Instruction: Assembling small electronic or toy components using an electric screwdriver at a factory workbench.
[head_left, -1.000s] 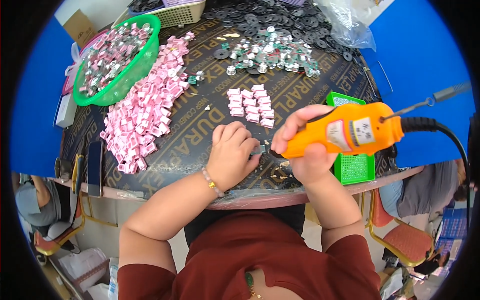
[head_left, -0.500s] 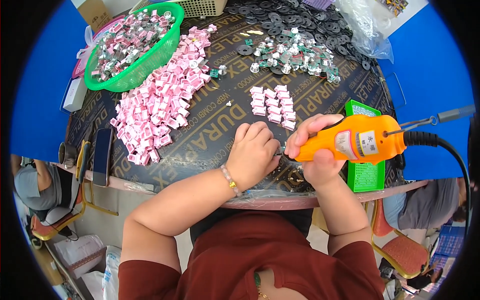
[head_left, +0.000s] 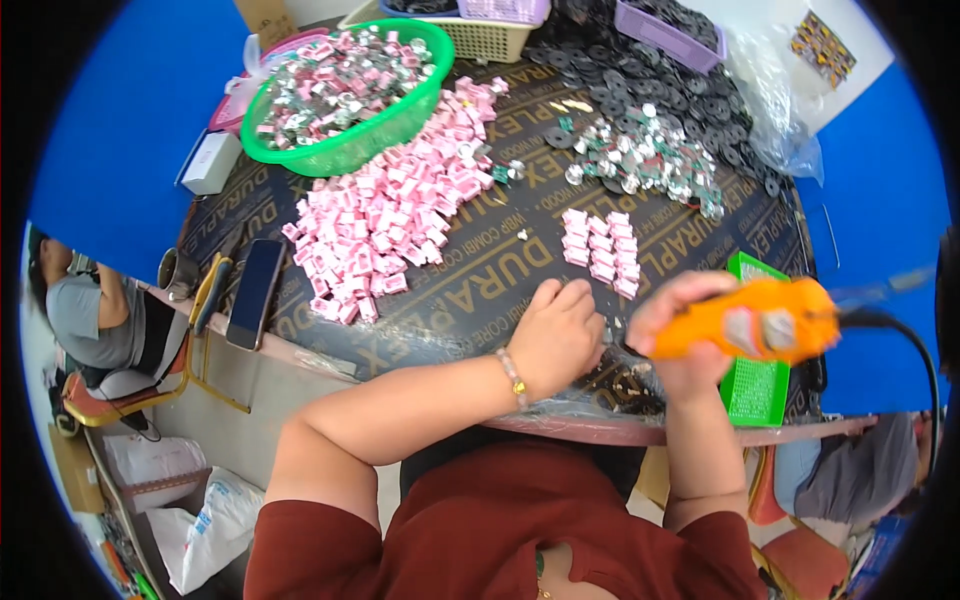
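On the dark desk (head_left: 480, 312) we are seeing tan printed lettering (head_left: 530, 268), which is running in slanting rows; the big capitals are showing clearly, and smaller lines are lying between them. On the orange tool (head_left: 755, 300) two pale stickers (head_left: 777, 329) are sitting side by side, but their marks are blurring too much for us. A white bag (head_left: 190, 545) at lower left is carrying blue print (head_left: 222, 500), which we are not managing to read.

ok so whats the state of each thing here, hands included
right hand: closed around the orange tool
orange tool: held, corded, slightly blurred
left hand: fingers curled, grip hidden
small pink parts: lined up in columns
pink heap: loose, jumbled
round green basket: heaped full
black discs: loose, overlapping
phone: lying flat, screen dark
green tray: partly hidden
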